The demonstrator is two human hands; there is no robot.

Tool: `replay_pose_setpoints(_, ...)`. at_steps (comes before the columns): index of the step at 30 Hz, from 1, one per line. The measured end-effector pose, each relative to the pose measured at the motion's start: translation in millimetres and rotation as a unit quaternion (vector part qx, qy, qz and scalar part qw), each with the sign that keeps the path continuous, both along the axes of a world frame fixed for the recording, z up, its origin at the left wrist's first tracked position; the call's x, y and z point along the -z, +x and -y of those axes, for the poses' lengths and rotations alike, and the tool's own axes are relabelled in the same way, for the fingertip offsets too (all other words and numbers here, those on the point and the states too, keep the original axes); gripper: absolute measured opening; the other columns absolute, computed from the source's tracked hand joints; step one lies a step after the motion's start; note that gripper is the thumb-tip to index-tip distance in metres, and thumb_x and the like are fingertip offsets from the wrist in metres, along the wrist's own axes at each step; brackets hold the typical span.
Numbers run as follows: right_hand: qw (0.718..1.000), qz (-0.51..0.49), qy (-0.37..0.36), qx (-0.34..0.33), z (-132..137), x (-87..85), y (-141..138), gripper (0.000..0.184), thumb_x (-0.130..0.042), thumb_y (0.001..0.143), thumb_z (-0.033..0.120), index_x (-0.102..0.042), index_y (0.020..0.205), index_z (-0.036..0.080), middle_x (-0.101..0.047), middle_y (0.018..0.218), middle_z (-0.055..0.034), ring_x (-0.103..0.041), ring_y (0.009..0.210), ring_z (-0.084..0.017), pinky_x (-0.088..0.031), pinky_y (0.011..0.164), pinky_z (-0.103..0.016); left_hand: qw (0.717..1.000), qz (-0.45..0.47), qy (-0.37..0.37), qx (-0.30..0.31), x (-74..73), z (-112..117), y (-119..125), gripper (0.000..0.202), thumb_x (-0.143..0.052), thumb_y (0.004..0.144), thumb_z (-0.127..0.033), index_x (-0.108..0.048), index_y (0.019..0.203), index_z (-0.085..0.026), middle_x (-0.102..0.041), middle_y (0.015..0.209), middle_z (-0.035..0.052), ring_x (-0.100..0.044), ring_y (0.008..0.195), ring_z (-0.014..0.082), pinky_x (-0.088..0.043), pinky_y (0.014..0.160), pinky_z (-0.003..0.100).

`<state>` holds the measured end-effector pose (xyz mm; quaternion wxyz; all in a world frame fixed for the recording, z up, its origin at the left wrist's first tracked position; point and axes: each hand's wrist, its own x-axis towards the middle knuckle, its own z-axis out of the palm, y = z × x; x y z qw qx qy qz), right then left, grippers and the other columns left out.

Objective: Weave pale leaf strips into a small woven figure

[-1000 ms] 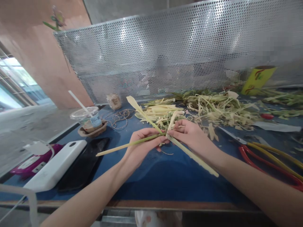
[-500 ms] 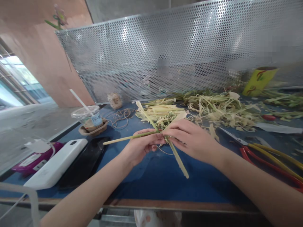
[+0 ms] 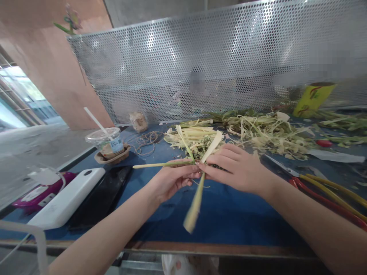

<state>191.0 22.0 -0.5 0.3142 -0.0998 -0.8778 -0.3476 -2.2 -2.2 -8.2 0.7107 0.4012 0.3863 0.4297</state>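
Note:
Pale green leaf strips cross at one point between my two hands over the middle of the blue tabletop. One strip points left, two fan out toward the back, and one hangs toward the front edge, slightly blurred. With thumb and fingers, my left hand pinches the strips near the crossing, palm partly turned up. My right hand closes on the same crossing from the right, its fingertips touching those of the left. The fingers hide how the strips are joined. Just behind the hands lies a heap of cut strips and small green bits.
Red- and yellow-handled scissors lie at the right, near a pile of dried leaf shreds. To the left are a lidded cup, twine, a black phone-like slab and a white power bank. A perforated metal screen stands behind.
The front strip has swung from lower right to straight down and left. The back right strip stands more upright and shows more. Both hands stay at the crossing.

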Motion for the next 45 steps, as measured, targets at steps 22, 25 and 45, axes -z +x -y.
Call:
replay_pose_setpoints(22, 0.918, -0.18, -0.354, 0.011, -2, 10.7, -9, 0.01, -0.057, 0.08, 0.024, -0.057, 0.071, 0.019, -0.065, 0.078, -0.0008, -0.057, 0.079, -0.016, -0.035, 0.076, -0.033, 0.99, -0.09, 0.083, -0.064, -1.0, 3, 5, 0.025, -0.074, 0.057, -0.014, -0.063, 0.079, -0.011, -0.067, 0.063, 0.0036, -0.062, 0.059, 0.0135, -0.048, 0.038, 0.016)
replay_pose_setpoints(25, 0.908, -0.18, -0.377, 0.033, 0, 13.1, -11, 0.013, -0.054, 0.082, 0.023, -0.054, 0.069, 0.019, -0.063, 0.073, -0.0002, -0.057, 0.072, -0.015, -0.033, 0.072, -0.032, 0.98, -0.116, 0.132, -0.089, 0.7, 4, 7, 0.028, -0.075, 0.054, -0.015, -0.063, 0.08, -0.011, -0.068, 0.065, 0.004, -0.063, 0.062, 0.0167, -0.05, 0.04, 0.021)
replay_pose_setpoints(45, 0.833, -0.192, -0.516, 0.057, 5, 8.1, -13, 0.023, -0.058, 0.077, 0.032, -0.05, 0.061, 0.018, -0.056, 0.059, 0.0036, -0.052, 0.058, -0.011, -0.036, 0.062, -0.025, 0.956, -0.214, 0.2, -0.014, -6.4, 10, 5, 0.01, -0.059, 0.068, -0.015, -0.067, 0.069, -0.011, -0.056, 0.059, -0.0012, -0.051, 0.036, 0.0071, -0.046, 0.035, 0.02)
